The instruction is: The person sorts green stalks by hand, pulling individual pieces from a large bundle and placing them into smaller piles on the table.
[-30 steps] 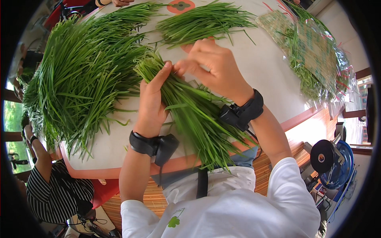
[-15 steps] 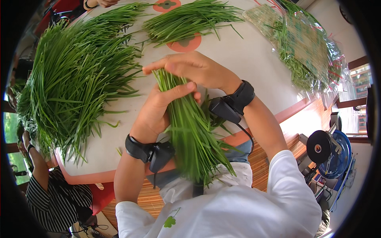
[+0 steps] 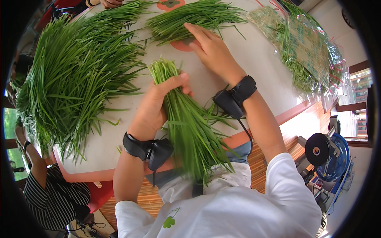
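Observation:
My left hand (image 3: 160, 95) is closed around a bunch of garlic chives (image 3: 192, 131) near the pale cut ends. Those ends point up and away from me, and the green leaves fan down over the table edge toward my lap. Raised to the right of the bunch, my right hand (image 3: 216, 53) is apart from it with its fingers stretched out, holding nothing. Just beyond its fingertips lies a flat bundle of chives (image 3: 194, 20). A large loose heap of chives (image 3: 75, 83) spreads over the left side of the table.
The pale table (image 3: 254, 63) has an orange-pink border and round printed patterns. Clear plastic bags (image 3: 309, 47) with greens lie at the far right. A co-worker's hand (image 3: 111, 3) shows at the far edge; another person in a striped top (image 3: 57, 198) is at the left.
My right hand has left the cut ends of the bunch and moved up and to the right, its fingers opening out. My left hand keeps its hold almost in place.

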A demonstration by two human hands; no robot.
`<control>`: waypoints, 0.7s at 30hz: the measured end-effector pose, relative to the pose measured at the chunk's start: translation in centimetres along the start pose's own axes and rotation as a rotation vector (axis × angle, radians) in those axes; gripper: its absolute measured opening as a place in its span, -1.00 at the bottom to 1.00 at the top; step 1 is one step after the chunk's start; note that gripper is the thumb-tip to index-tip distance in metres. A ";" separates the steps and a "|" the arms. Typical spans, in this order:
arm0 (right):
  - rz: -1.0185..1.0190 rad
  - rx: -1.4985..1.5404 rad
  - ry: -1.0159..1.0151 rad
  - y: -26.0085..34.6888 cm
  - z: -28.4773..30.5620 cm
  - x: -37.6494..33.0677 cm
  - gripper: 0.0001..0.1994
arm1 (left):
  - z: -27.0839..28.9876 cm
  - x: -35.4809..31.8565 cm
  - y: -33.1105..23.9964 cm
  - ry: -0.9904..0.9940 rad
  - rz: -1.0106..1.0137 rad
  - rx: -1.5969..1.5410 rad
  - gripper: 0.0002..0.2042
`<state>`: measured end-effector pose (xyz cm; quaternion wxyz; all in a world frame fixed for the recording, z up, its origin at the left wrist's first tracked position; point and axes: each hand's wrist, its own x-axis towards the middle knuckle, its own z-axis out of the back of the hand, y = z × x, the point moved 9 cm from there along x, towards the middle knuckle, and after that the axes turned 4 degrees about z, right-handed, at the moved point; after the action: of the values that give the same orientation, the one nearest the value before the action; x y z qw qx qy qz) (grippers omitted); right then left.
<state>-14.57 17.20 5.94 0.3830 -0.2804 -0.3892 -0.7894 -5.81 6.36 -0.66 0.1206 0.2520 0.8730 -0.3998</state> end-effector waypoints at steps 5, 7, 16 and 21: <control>-0.199 -0.404 0.299 -2.0 -0.7 -1.1 -0.66 | 1.0 0.4 0.0 -0.052 0.032 0.001 -0.82; -0.245 -0.430 0.361 -1.5 -0.5 -0.5 -0.72 | 1.1 0.3 0.0 -0.067 0.037 0.007 -0.82; -0.158 -0.206 0.151 -0.1 0.4 0.5 -0.94 | 1.5 0.4 -0.4 -0.118 -0.064 -0.090 -0.84; -0.216 0.242 0.147 1.8 0.1 1.3 -0.94 | 3.9 -0.5 -3.9 -0.243 -0.352 -0.173 -0.81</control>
<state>-13.79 16.09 7.67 0.3541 -0.1305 -0.4802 -0.7918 -7.46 1.08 -0.52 0.1744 0.0347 0.9135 -0.3659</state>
